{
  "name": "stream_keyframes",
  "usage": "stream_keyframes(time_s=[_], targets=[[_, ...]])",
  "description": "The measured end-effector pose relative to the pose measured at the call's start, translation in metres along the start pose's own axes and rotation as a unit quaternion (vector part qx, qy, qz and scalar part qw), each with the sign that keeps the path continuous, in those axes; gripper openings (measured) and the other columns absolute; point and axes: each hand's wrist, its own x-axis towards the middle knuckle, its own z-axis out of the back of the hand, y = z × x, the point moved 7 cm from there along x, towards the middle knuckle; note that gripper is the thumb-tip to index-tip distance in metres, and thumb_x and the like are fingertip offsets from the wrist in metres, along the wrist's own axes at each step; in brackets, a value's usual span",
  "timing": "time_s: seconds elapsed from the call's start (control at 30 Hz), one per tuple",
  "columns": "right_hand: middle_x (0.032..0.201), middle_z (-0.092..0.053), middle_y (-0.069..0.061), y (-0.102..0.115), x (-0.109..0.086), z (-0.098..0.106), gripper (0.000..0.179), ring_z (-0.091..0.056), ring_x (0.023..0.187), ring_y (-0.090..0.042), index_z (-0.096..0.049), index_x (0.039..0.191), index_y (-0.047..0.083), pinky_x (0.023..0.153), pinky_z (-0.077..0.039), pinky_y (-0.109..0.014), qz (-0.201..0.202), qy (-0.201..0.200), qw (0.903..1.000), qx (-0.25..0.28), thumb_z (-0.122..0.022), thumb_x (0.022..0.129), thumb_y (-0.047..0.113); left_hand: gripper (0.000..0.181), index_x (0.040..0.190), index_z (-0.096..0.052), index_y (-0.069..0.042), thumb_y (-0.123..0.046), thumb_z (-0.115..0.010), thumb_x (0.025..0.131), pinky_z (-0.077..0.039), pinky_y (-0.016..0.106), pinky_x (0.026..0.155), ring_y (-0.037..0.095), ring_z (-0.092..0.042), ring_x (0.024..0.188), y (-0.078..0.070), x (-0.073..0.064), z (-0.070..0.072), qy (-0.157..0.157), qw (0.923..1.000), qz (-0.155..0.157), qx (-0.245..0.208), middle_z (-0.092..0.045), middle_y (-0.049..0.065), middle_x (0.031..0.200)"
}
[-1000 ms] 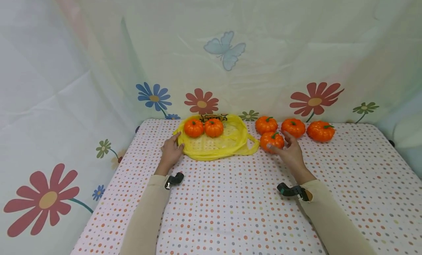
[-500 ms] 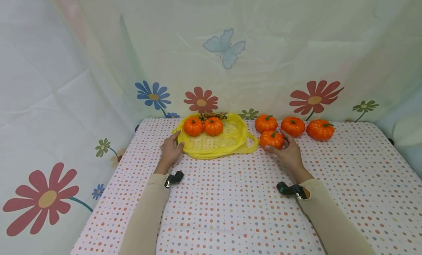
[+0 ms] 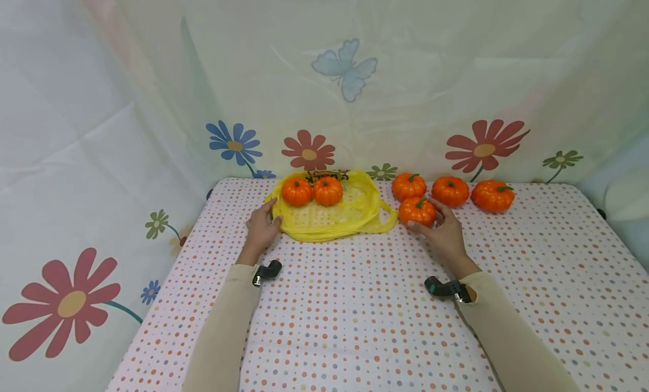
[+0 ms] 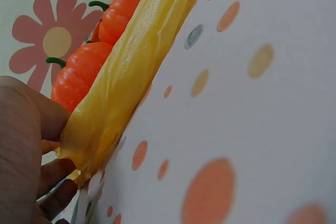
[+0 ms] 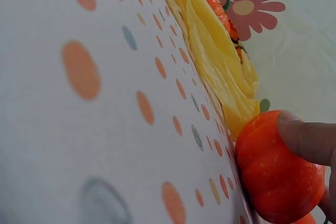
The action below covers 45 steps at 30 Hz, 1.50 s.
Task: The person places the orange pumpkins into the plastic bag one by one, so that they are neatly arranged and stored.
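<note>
So, on my feed the right hand (image 3: 445, 235) has its thumb and fingers set round the sides of the front pumpkin (image 3: 417, 212), which seems to rest on the worktop (image 3: 324, 302), just beside the handle (image 3: 389, 219) of the yellow bag (image 3: 324, 232). The left hand (image 3: 261, 230) pinches the bag's near left rim. Inside sit a left pumpkin (image 3: 297, 192) and a right pumpkin (image 3: 328, 191), side by side. Whether the front pumpkin touches the back pumpkin (image 3: 408, 187) behind it, I can't tell.

I'd judge the front pumpkin light, probably hollow, with a hard, glossy skin that could slip under a slack hold; its ribs should give the fingertips something to bear on. I would take it across the widest part of its flanks and leave the thin stem (image 3: 421, 202) alone. The bag looks limp and flimsy, likely to drag or crumple if tugged, so a gentle pinch on the bunched rim suits it.
</note>
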Motion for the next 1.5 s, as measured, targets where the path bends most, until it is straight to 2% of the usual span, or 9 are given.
stream_keyframes(time_s=[0.23, 0.53, 0.7, 0.9, 1.07, 1.2, 1.33, 1.5], targets=[[0.161, -0.028, -0.013, 0.002, -0.002, 0.001, 0.090, -0.032, 0.144, -0.037, -0.026, 0.156, 0.021, 0.116, -0.030, -0.055, -0.013, -0.006, 0.9999, 0.001, -0.078, 0.084, 0.035, 0.056, 0.151, -0.041, -0.021, -0.026, -0.056, 0.097, -0.009, 0.059, 0.115, 0.034, -0.028, 0.146, 0.001, 0.000, 0.000, 0.000, 1.0000, 0.000, -0.001, -0.038, 0.009, 0.157], [0.160, -0.030, -0.012, -0.002, -0.003, 0.005, 0.086, -0.033, 0.143, -0.035, -0.026, 0.156, 0.019, 0.117, -0.029, -0.052, -0.024, -0.032, 0.9992, 0.006, -0.074, 0.087, 0.036, 0.056, 0.151, -0.041, -0.020, -0.024, -0.056, 0.097, -0.010, 0.060, 0.114, 0.034, -0.029, 0.146, 0.001, 0.000, 0.000, -0.004, 1.0000, -0.004, 0.001, -0.039, 0.009, 0.157], [0.159, -0.031, -0.009, -0.003, -0.003, 0.009, 0.087, -0.036, 0.140, -0.031, -0.025, 0.156, 0.020, 0.117, -0.032, -0.048, -0.024, -0.067, 0.9971, 0.025, -0.074, 0.087, 0.039, 0.057, 0.151, -0.041, -0.019, -0.024, -0.056, 0.096, -0.011, 0.059, 0.114, 0.034, -0.030, 0.145, 0.000, -0.001, 0.000, -0.004, 1.0000, -0.005, 0.001, -0.039, 0.009, 0.157], [0.160, -0.029, -0.001, -0.001, -0.004, 0.017, 0.083, -0.034, 0.145, -0.026, -0.029, 0.154, 0.027, 0.117, -0.033, -0.043, -0.018, -0.106, 0.9921, 0.063, -0.074, 0.086, 0.040, 0.057, 0.151, -0.041, -0.018, -0.024, -0.056, 0.096, -0.010, 0.059, 0.114, 0.034, -0.030, 0.145, -0.002, -0.001, 0.002, -0.003, 1.0000, -0.005, -0.001, -0.040, 0.010, 0.157], [0.159, -0.030, -0.001, 0.003, -0.005, 0.019, 0.081, -0.036, 0.143, -0.025, -0.032, 0.152, 0.029, 0.116, -0.034, -0.040, -0.005, -0.113, 0.9890, 0.095, -0.076, 0.085, 0.036, 0.057, 0.151, -0.041, -0.019, -0.024, -0.056, 0.096, -0.009, 0.058, 0.115, 0.034, -0.029, 0.145, -0.001, -0.001, 0.001, -0.001, 1.0000, 0.001, -0.003, -0.039, 0.009, 0.157], [0.155, -0.035, -0.002, 0.010, -0.007, 0.020, 0.078, -0.042, 0.137, -0.024, -0.034, 0.151, 0.026, 0.115, -0.037, -0.038, 0.026, -0.113, 0.9863, 0.117, -0.077, 0.085, 0.028, 0.057, 0.151, -0.041, -0.020, -0.025, -0.056, 0.096, -0.009, 0.058, 0.115, 0.034, -0.028, 0.145, 0.000, 0.001, 0.000, 0.001, 1.0000, 0.004, -0.002, -0.039, 0.009, 0.157], [0.154, -0.037, -0.001, 0.017, -0.007, 0.020, 0.076, -0.044, 0.134, -0.022, -0.036, 0.151, 0.025, 0.113, -0.039, -0.035, 0.052, -0.105, 0.9844, 0.131, -0.076, 0.085, 0.022, 0.057, 0.151, -0.040, -0.021, -0.027, -0.056, 0.097, -0.007, 0.058, 0.115, 0.034, -0.028, 0.146, 0.001, 0.002, -0.001, 0.002, 1.0000, 0.001, -0.006, -0.038, 0.009, 0.157], [0.155, -0.038, 0.002, 0.027, -0.007, 0.016, 0.077, -0.044, 0.133, -0.019, -0.038, 0.150, 0.024, 0.109, -0.042, -0.033, 0.067, -0.095, 0.9817, 0.151, -0.077, 0.084, 0.014, 0.056, 0.151, -0.041, -0.022, -0.027, -0.056, 0.097, -0.005, 0.056, 0.116, 0.033, -0.027, 0.146, 0.001, 0.001, 0.000, 0.006, 0.9998, 0.008, -0.015, -0.038, 0.009, 0.157]])
